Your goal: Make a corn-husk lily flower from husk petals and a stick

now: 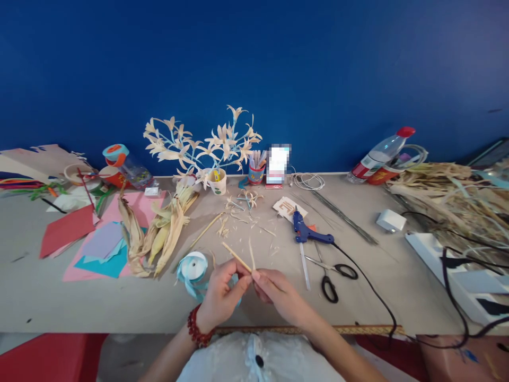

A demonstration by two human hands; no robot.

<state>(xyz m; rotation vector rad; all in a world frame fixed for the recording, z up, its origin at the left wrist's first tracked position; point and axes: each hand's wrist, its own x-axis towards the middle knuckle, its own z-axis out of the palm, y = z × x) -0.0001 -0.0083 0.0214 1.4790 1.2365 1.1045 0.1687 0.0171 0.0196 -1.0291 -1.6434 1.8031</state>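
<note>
My left hand (222, 297) and my right hand (278, 292) meet over the near edge of the table (40, 302). Both pinch a thin pale stick (236, 257) that slants up to the left, with a narrow husk strip (251, 248) standing beside its lower end. A red bead bracelet (195, 329) circles my left wrist. A roll of light blue ribbon (193, 268) lies just left of my left hand. Dried corn husks (159, 233) lie further left. A blue glue gun (305, 232) and black-handled scissors (332, 273) lie to the right.
A husk-flower arrangement in a cup (217, 183) stands at the back against the blue wall. Coloured paper sheets (99, 244) cover the left. A bottle (379, 154), a husk pile (445, 196), a white charger (391, 220) and black cables (374, 292) crowd the right.
</note>
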